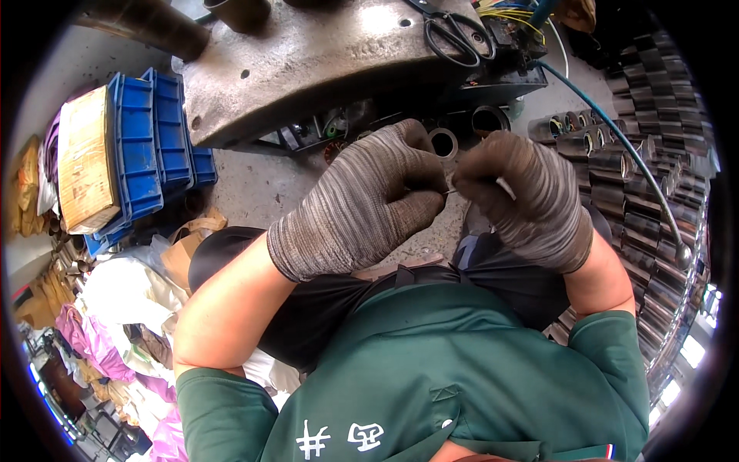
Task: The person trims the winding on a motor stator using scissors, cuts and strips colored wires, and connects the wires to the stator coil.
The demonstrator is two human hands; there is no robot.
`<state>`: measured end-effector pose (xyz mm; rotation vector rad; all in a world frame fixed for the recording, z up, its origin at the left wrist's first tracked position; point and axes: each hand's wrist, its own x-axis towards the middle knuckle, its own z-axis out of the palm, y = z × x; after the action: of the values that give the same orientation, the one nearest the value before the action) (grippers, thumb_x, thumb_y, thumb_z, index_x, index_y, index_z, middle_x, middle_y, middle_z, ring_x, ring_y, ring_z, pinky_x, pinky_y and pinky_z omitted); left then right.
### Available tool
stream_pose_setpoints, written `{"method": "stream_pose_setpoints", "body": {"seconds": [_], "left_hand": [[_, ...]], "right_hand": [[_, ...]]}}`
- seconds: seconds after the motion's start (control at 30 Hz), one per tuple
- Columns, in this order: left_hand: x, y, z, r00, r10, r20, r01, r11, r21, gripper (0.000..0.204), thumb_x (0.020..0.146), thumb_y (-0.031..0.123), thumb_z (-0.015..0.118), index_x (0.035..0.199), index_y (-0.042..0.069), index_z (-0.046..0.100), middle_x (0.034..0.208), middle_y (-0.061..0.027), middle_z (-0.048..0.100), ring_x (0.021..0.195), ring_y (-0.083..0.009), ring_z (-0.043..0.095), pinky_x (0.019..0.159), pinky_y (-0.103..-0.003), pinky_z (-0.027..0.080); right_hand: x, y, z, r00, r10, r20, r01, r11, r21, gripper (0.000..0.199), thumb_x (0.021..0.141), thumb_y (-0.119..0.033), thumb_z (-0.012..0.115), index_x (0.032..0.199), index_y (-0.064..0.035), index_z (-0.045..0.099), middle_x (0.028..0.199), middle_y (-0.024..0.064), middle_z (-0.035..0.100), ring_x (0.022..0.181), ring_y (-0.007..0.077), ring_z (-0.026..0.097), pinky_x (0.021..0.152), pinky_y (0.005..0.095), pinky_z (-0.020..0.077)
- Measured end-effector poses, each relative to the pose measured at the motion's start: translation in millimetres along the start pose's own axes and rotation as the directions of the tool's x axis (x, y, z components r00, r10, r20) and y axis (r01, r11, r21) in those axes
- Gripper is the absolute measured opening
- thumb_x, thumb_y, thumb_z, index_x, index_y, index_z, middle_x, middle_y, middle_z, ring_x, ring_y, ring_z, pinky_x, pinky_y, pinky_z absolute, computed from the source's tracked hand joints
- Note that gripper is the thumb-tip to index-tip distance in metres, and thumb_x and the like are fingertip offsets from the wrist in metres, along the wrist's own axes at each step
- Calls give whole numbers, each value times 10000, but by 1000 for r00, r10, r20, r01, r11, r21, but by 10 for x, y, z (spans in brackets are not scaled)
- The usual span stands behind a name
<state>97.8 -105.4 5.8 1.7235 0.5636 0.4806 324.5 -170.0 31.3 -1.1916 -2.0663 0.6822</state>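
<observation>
Both my hands wear grey striped work gloves with dark, stained fingers, and they are raised in front of my lap. My left hand (358, 204) is closed, its thumb and fingertips pinched together and pointing right. Facing it, a small distance away, my right hand (531, 196) is closed too, with the fingers curled down to the thumb. A very thin, short line shows in the narrow gap between the fingertips; what it is, and what the fingers hide, I cannot make out. Past the hands, a metal ring (443, 144) sits lower down.
A heavy, worn metal slab (308, 58) spans the far side, with black-handled scissors (459, 38) on it. Blue crates (138, 146) and a cardboard box (86, 162) stand left. Stacked metal tubes (623, 200) fill the right, crossed by a blue-green hose (616, 127).
</observation>
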Motion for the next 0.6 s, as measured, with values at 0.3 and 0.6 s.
{"method": "stream_pose_setpoints", "body": {"seconds": [0.3, 0.6], "left_hand": [[-48, -29, -20, 997, 77, -26, -78, 996, -34, 170, 881, 99, 750, 985, -19, 688, 968, -86, 582, 878, -205, 603, 730, -338, 516], [-37, 81, -31, 976, -187, 114, 206, 959, -193, 185, 913, 125, 745, 1014, -28, 721, 997, -45, 550, 860, -124, 589, 712, -272, 508]], "right_hand": [[123, 185, -92, 949, -303, -91, 301, 953, -28, 289, 839, -49, 777, 1116, -50, 695, 1062, 92, 714, 975, 318, 693, 809, 401, 580], [86, 117, 14, 904, -406, 130, 424, 887, -181, 287, 747, -145, 749, 1025, -97, 698, 914, 71, 689, 859, 308, 683, 678, 420, 562]]}}
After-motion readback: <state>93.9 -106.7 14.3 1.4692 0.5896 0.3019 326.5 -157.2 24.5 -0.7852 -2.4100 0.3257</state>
